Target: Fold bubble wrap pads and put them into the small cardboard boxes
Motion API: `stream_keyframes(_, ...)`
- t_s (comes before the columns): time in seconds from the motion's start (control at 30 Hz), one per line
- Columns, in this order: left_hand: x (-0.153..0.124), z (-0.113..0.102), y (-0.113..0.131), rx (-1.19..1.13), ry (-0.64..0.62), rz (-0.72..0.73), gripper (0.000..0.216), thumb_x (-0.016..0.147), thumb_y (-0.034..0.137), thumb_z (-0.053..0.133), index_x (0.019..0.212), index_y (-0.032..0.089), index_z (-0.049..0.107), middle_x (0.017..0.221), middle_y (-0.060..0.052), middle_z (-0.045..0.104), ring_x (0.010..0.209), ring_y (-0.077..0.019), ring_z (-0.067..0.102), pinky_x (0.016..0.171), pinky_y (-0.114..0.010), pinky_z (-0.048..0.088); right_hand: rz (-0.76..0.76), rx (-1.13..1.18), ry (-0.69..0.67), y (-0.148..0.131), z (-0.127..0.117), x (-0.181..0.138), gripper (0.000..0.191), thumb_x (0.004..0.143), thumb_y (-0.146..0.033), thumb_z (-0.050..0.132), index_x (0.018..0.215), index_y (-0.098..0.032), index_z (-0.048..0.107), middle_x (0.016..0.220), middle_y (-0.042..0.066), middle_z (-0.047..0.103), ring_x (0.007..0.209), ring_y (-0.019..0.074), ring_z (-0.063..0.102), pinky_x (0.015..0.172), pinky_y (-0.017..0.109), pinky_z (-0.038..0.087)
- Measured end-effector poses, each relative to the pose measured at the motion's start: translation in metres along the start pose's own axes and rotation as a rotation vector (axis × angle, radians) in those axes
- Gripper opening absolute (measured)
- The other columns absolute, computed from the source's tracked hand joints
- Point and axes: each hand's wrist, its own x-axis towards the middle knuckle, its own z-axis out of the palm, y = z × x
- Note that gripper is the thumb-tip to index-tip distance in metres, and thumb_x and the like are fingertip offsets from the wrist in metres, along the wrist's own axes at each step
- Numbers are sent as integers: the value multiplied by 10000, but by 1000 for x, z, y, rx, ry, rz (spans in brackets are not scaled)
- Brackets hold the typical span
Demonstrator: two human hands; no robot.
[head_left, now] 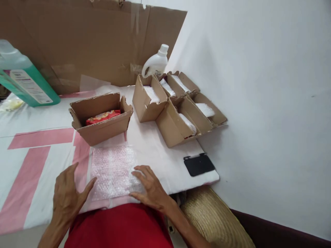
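Observation:
A rectangular sheet of clear bubble wrap [113, 170] lies flat on the cloth-covered table in front of me. At its left edge is my left hand [68, 191], fingers apart, with nothing in it. My right hand [148, 187] rests on or just over the sheet's right edge, thumb and fingers spread. Just beyond the sheet stands an open cardboard box [108, 129] with a red patterned packet [102, 117] inside; the packet's lower part is hidden by the box wall.
Several cardboard boxes [146, 110] holding bubble-wrapped items stand together at the right, by the wall. Behind them is a white jug [159, 62]. A bottle of green liquid [31, 84] stands at the left. A black flat object [199, 164] lies near the table's right edge.

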Motion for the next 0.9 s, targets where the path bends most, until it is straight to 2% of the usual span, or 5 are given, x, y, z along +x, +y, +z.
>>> stream_keyframes(0.13,-7,12,7,65,-172,622,435,883,392,692,1287,254,605,1233,-109,685,1159,-280,640,994,-428,507,-181,-221,-212,-2,19,1,241,933,-246,664,1156,-174,612,1220,134,666,1143,290,581,954,435,502)
stream_keyframes(0.27,-11,31,17,71,-316,752,558,827,446,754,1319,242,590,1255,-112,696,1196,-301,634,1033,-469,493,-220,-210,-197,3,24,7,140,969,-126,532,1025,-181,648,1031,101,712,995,236,623,870,365,506)
stream_keyframes(0.57,5,2,3,-288,-476,265,236,930,377,605,1126,287,701,1068,-30,763,978,-194,729,854,-284,577,269,496,-3,3,-15,23,199,973,-330,586,908,-200,723,864,27,709,816,176,647,749,284,489)
stream_keyframes(0.77,26,15,17,-300,-392,-49,383,889,568,585,721,228,631,650,18,586,609,-157,554,575,-257,459,548,615,201,13,16,54,286,939,-420,613,791,-179,655,674,-44,540,624,118,491,588,234,361)
stream_keyframes(0.9,30,23,24,-265,-323,-133,406,886,606,538,750,230,608,634,27,551,577,-153,509,549,-264,411,551,499,314,17,33,70,337,918,-491,619,787,-184,667,680,-22,589,639,140,522,612,249,403)
